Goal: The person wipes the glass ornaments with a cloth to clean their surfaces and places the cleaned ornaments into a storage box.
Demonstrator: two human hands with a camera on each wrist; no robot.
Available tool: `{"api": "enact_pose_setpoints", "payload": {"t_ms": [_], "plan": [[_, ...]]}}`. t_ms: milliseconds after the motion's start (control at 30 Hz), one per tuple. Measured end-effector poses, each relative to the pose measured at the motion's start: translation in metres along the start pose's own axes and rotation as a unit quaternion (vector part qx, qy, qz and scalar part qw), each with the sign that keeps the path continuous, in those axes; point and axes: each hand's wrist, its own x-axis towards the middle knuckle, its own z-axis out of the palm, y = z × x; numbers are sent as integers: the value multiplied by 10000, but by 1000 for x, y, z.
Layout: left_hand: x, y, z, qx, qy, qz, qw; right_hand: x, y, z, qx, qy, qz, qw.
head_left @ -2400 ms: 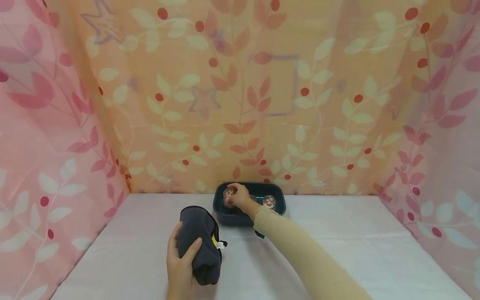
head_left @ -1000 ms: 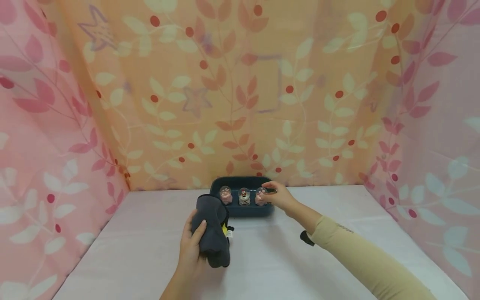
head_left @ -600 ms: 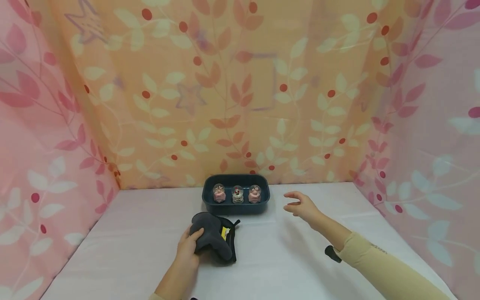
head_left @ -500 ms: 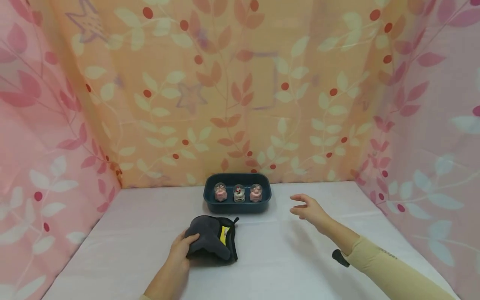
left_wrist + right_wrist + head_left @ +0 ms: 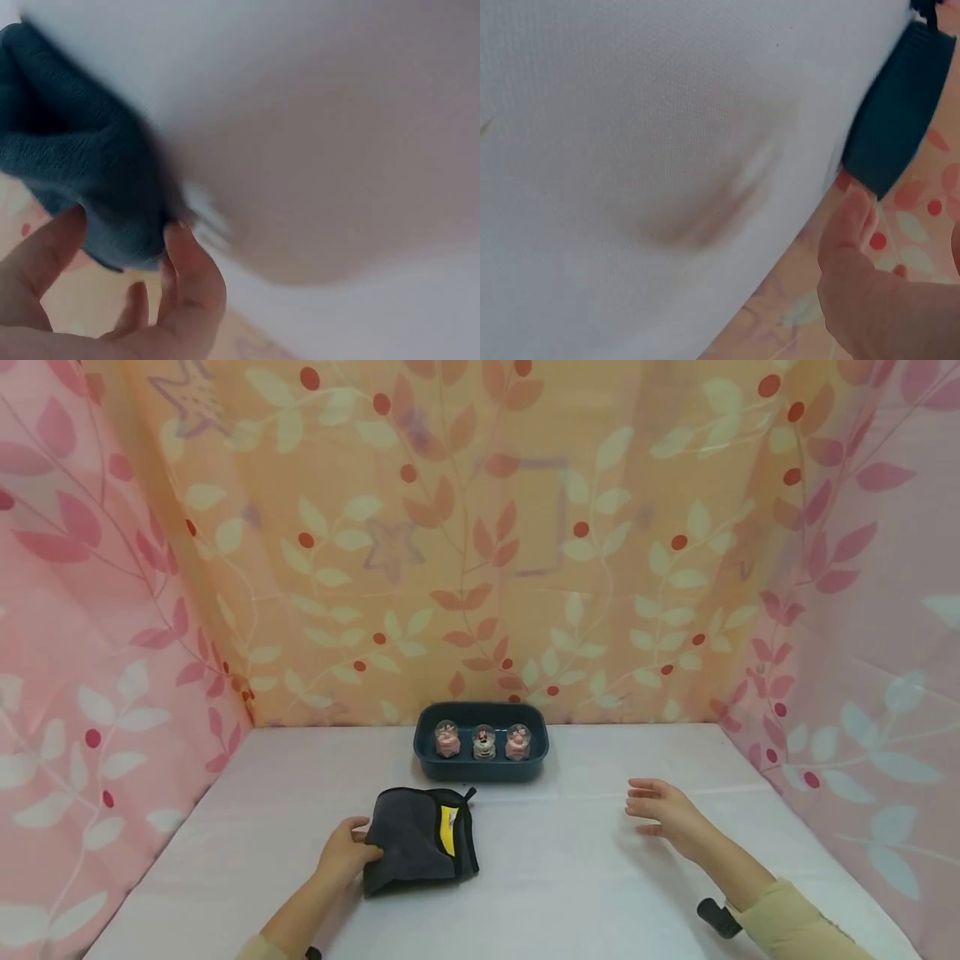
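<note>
My left hand [image 5: 347,853] is at the left edge of a folded dark grey cloth [image 5: 408,839] with black edging, a hanging loop and a yellow patch. In the left wrist view, the thumb and a finger [image 5: 199,277] pinch a bunched end of the cloth [image 5: 112,180]. My right hand [image 5: 667,814] hovers over the table's right side, fingers loosely bent and holding nothing. A dark blue tray [image 5: 480,770] stands behind the cloth. Inside it, three small snow globes stand in a row: a pink one [image 5: 447,741], a white one [image 5: 483,743] and another pink one [image 5: 517,743].
A white cloth covers the table [image 5: 570,877]. Patterned fabric walls enclose it: an orange one [image 5: 480,635] right behind the tray, pink ones at left [image 5: 90,635] and right [image 5: 862,693]. A black wrist device [image 5: 717,917] sits at the right sleeve.
The right hand has let go of the right pink snow globe and drawn back to the right. The grey cloth, earlier held up rolled, now lies lower and more spread out on the table.
</note>
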Motion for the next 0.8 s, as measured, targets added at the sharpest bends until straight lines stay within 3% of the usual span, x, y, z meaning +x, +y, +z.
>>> {"api": "enact_pose_setpoints", "payload": {"t_ms": [100,200,267,367,467,533,600,800], "plan": [[6,16,1,753,229,350,9963,-4,2,-7,195,-143,62,9997],[20,24,4,1463,305,1042,9833,-7,1,-9,340,-270,-39,9990],[32,26,9,1943,244,1601,9675,-8,-1,-8,429,-267,-94,9987],[50,32,17,2747,-53,2214,9357,-10,-4,-3,520,-175,-105,9984],[60,38,21,3384,-404,2309,9113,-11,-6,3,616,-92,-54,9980],[63,41,22,3665,-496,2261,9012,-9,-6,6,688,-54,-8,9976],[64,42,22,3661,-409,2254,9019,-9,-5,9,709,-48,26,9975],[66,38,29,2407,190,2430,9395,-6,0,9,729,-47,62,9973]]}}
